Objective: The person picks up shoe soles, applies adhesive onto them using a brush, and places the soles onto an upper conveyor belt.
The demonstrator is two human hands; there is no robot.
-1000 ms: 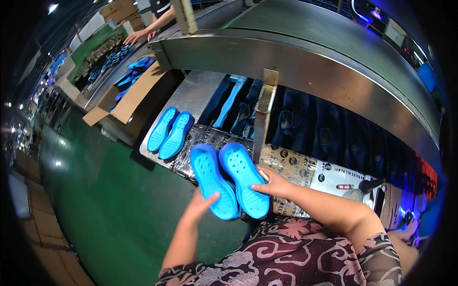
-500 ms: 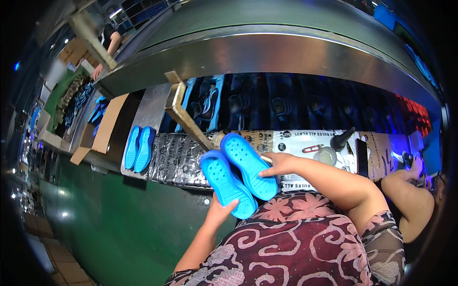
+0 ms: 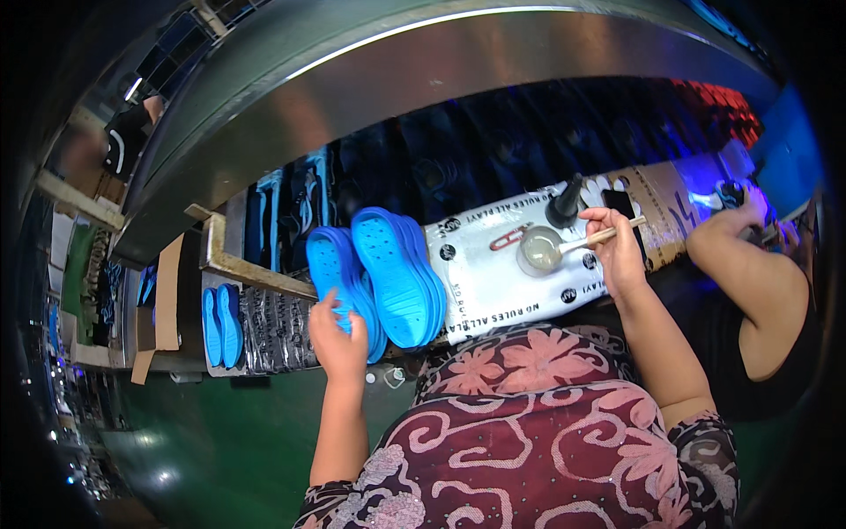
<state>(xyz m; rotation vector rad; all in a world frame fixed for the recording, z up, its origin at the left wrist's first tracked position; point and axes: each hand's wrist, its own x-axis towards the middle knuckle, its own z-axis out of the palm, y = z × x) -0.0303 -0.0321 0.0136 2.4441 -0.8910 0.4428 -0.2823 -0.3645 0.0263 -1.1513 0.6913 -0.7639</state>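
Two stacks of blue shoe soles, the left stack [image 3: 330, 251] and the right stack [image 3: 394, 273], stand side by side on the bench before me. My left hand [image 3: 339, 339] is at the near end of the left stack with its fingers apart; whether they touch the top sole I cannot tell. In my right hand [image 3: 617, 251] is a wooden-handled brush [image 3: 601, 236], pinched by the handle. Its pale end dips into a small translucent bowl [image 3: 540, 250] of cloudy liquid. A red tool [image 3: 509, 238] lies beside the bowl, and a black bottle [image 3: 564, 203] stands behind it.
A metal bar [image 3: 256, 273] juts over the bench left of the soles. Another pair of blue soles [image 3: 222, 326] lies farther left, near an open carton [image 3: 167, 300]. A steel conveyor edge [image 3: 423, 79] spans the far side. A co-worker's arm [image 3: 740, 260] works at right.
The two soles that were in my hands now lie on the stacks. My left hand has let go. My right hand has moved right, bringing the brush to the bowl. The view has shifted right.
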